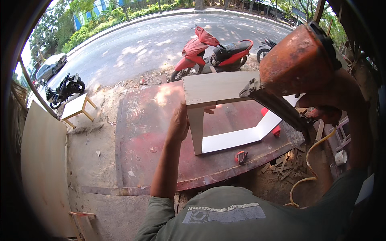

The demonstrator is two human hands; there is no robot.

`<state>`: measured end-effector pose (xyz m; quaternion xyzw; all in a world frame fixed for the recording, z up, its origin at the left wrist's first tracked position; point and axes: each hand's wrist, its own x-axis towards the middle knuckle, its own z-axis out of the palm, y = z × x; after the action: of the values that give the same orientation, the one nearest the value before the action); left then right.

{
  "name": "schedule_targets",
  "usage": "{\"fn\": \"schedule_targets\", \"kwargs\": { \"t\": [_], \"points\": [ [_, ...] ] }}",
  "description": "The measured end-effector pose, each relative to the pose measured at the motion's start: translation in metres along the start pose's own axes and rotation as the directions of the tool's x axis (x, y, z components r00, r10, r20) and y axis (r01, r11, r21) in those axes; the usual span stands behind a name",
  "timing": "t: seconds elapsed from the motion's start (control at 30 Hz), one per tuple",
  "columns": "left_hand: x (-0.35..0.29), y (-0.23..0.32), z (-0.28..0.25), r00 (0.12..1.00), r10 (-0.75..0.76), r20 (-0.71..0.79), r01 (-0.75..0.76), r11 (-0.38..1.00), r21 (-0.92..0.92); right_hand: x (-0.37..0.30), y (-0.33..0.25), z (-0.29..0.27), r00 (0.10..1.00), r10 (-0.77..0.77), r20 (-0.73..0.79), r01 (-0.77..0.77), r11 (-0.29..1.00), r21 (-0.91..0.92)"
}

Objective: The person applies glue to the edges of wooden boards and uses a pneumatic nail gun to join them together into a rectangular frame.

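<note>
A box-like frame of pale boards (pixel 221 86), white on its inner faces, stands on a reddish worktable (pixel 148 160). My left hand (pixel 179 122) grips its near-left corner, with fingertips showing inside the opening. My right hand (pixel 331 100) is closed around the handle of a worn orange nail gun (pixel 297 60), partly hidden behind the tool. The gun's metal nose rests at or just above the frame's top board, toward its right end; I cannot tell whether they touch. A yellow air hose (pixel 309 158) hangs below the gun.
A red-and-black tape measure (pixel 241 157) lies near the table's front edge. Wood scraps (pixel 283 166) litter the ground at right. A tall panel (pixel 44 160) leans at left, near a small table (pixel 78 107). A red scooter (pixel 209 50) stands beyond, beside the road.
</note>
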<state>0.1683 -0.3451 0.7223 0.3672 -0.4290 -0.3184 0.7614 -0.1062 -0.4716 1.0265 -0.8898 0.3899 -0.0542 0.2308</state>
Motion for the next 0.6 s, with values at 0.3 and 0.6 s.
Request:
{"fn": "schedule_targets", "kwargs": {
  "t": [0.3, 0.6],
  "points": [
    [0.004, -0.041, -0.014, 0.989, 0.123, 0.079, -0.125, 0.992, 0.021, -0.147, 0.243, 0.041, 0.896, 0.355, -0.266, -0.273, 0.914, 0.299],
    [-0.007, -0.037, 0.011, 0.901, 0.301, -0.313, -0.176, 0.912, 0.371, -0.146, 0.371, 0.157, 0.715, 0.604, -0.352, -0.377, 0.757, 0.533]
  ]
}}
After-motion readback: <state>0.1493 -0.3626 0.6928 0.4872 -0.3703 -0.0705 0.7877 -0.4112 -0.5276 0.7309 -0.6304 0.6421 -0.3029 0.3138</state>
